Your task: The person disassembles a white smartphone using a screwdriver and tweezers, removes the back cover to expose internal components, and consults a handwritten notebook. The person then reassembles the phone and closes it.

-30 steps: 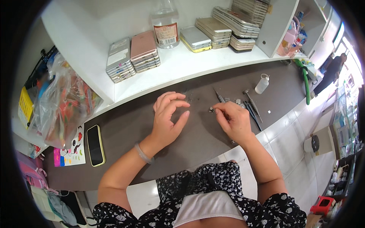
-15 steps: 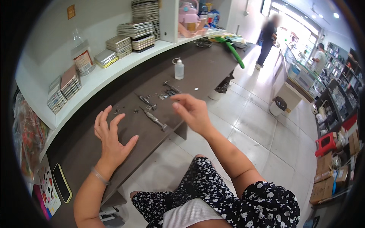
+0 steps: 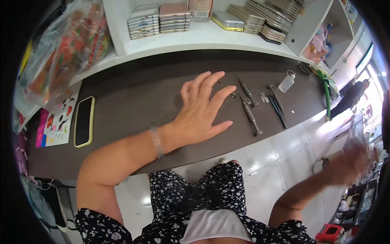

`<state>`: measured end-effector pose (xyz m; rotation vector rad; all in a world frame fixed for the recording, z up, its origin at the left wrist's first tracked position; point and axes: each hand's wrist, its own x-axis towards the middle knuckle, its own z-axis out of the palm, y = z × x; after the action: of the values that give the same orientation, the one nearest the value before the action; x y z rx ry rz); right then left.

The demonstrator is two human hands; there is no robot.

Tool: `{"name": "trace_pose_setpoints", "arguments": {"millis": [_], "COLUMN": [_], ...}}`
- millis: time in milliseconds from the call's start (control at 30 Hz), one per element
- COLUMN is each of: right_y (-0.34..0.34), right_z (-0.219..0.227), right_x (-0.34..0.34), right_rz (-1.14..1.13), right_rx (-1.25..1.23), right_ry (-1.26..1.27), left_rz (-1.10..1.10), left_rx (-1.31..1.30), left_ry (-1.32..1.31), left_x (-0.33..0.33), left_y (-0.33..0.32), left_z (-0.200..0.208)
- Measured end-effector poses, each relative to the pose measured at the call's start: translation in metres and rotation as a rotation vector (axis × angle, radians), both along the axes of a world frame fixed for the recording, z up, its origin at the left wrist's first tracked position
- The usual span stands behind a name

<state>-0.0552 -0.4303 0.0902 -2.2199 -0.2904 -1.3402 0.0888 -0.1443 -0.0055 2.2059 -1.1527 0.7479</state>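
A: Where do our small tools lie?
B: We have the near screwdriver (image 3: 250, 117) on the worktop (image 3: 134, 93), just right of our left hand (image 3: 199, 112). The middle screwdriver (image 3: 246, 91) lies beyond it, and the right screwdriver (image 3: 277, 99) lies beside the dark tweezers (image 3: 277, 112) and small metal bits (image 3: 264, 97).
A: Why so close together?
B: Probably so that we can reach them all easily.
A: And our hands?
B: Our left hand is spread wide, with nothing visible in it; we cannot tell whether it touches the surface. Our right hand (image 3: 352, 164) is out over the floor (image 3: 260, 162) to the right, too blurred for us to tell its grip.
A: What surrounds us?
B: Our worktop is dark brown. The squeeze bottle (image 3: 287, 83) stands at far right; the phone (image 3: 84, 122) lies at left, perhaps out of our way. On the far side, a white shelf (image 3: 174, 52) carries phone stacks (image 3: 144, 25); pale tiles cover the floor.
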Motion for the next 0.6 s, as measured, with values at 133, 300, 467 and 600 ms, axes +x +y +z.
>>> {"name": "trace_pose_setpoints", "arguments": {"millis": [133,300,467,600], "right_y": [0.042,0.056,0.067,0.065], "right_z": [-0.060,-0.109,-0.132,-0.136], "right_x": [0.054,0.076,0.086,0.085], "right_rz": [0.069,0.102,0.091,0.111], "right_rx": [-0.012,0.189,0.354,0.425], "right_ry": [0.078,0.190,0.155,0.156], "left_rz": [0.051,0.061,0.118,0.138], "left_rx": [0.053,0.111,0.147,0.141], "left_ry": [0.018,0.001,0.031,0.003], "left_x": [-0.001,0.005,0.003,0.006], "left_y": [0.004,0.000,0.001,0.000], "left_z": [0.002,0.004,0.006,0.004]}}
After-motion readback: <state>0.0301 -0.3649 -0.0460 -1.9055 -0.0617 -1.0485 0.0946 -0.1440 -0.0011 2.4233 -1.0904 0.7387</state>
